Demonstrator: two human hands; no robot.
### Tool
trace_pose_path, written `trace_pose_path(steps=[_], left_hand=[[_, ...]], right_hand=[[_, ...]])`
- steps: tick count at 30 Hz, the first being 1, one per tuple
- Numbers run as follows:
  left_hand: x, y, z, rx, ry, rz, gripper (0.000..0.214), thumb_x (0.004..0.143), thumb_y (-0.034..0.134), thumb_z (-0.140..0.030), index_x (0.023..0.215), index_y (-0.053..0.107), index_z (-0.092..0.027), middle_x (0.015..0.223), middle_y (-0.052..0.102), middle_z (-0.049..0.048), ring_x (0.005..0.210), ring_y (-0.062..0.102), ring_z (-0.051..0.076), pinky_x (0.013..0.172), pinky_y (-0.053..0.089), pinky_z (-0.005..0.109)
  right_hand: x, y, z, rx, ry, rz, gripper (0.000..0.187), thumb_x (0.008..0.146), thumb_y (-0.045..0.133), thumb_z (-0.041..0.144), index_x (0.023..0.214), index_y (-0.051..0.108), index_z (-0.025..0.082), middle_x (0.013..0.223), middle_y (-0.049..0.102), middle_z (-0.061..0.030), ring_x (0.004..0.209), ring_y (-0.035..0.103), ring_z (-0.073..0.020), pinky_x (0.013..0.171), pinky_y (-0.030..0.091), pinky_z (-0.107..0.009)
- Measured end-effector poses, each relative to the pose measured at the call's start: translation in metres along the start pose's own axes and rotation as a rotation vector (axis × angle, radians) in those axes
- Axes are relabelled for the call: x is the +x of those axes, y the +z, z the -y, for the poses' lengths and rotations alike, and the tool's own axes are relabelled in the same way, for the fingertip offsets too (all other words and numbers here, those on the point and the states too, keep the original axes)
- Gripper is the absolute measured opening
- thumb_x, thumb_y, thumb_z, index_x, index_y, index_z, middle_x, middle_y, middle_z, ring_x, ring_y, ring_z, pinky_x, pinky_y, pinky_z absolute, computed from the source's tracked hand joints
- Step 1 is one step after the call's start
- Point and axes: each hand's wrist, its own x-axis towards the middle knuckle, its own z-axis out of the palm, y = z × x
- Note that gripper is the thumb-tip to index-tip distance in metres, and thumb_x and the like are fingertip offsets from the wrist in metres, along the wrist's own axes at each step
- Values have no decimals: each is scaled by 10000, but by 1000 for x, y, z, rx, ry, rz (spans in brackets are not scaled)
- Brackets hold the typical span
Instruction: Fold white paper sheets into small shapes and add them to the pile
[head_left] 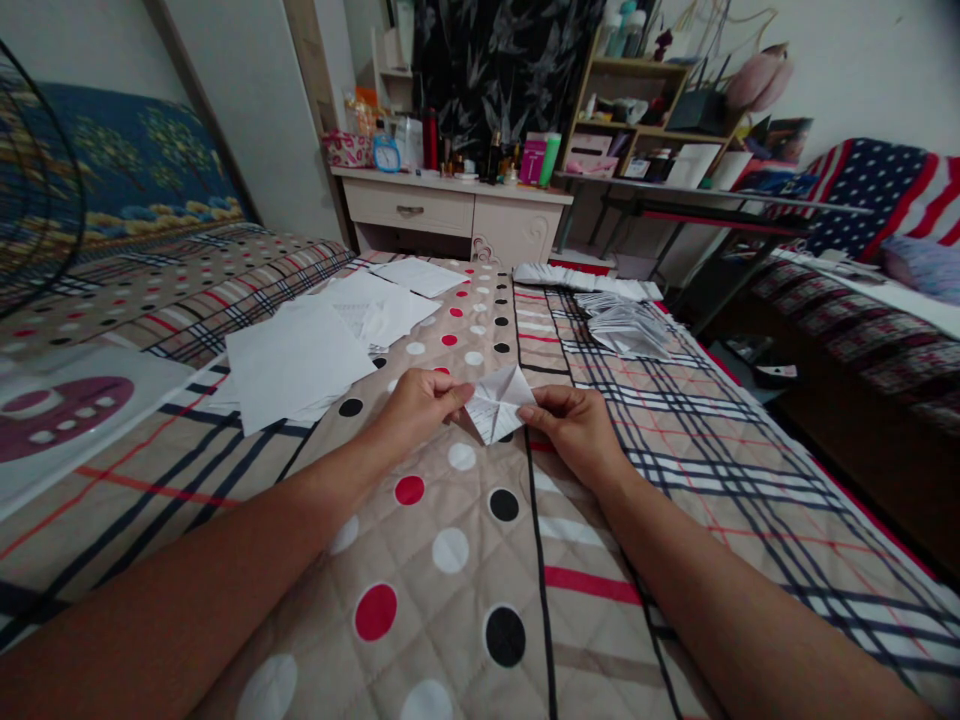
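Between my two hands a small piece of folded paper is held up just above the bed cover, white with print on part of it and creases meeting near its middle. My left hand pinches its left corner between thumb and fingers. At its right edge my right hand grips it the same way. To the left lie loose sheets of white paper in an overlapping pile, some printed. On the right rests a bunch of folded papers, with a long row of pleated white paper behind it.
A quilted bed cover with dots and checks spreads under everything. At the far left is a white board or bag with a purple print. Beyond the bed stand a white dresser crowded with bottles and a metal-legged desk with shelves.
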Motion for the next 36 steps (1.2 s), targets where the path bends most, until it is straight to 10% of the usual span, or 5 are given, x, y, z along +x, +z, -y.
trace_pose_path(steps=[9,14,21,36], left_hand=[[-1,5,-2,-86,30,-132,409,805,624,-514,665,622,-130,606,636,28,512,541,100,530,422,222],[-5,14,-6,-180,44,81,372,646,807,-406,865,701,-125,844,736,56,704,655,143,658,503,242],[-5,16,-10,-111,-105,56,213,723,747,-276,644,647,-106,583,669,33,433,553,83,457,447,201],[-4,6,-8,-323,-141,126,539,688,669,-674,634,502,-164,424,418,-72,350,406,54,372,210,183]], right_hand=[[-2,9,9,83,21,-182,195,586,782,272,734,712,165,708,728,-42,612,650,-168,577,506,-271],[-7,19,12,144,2,-294,218,624,771,269,807,696,179,741,733,-41,596,649,-153,582,517,-265],[-8,23,11,140,0,-143,210,653,775,310,767,676,164,702,698,-22,590,610,-136,571,473,-246],[-12,22,12,287,16,-33,420,815,613,568,699,648,165,619,687,-39,494,599,-117,538,486,-235]])
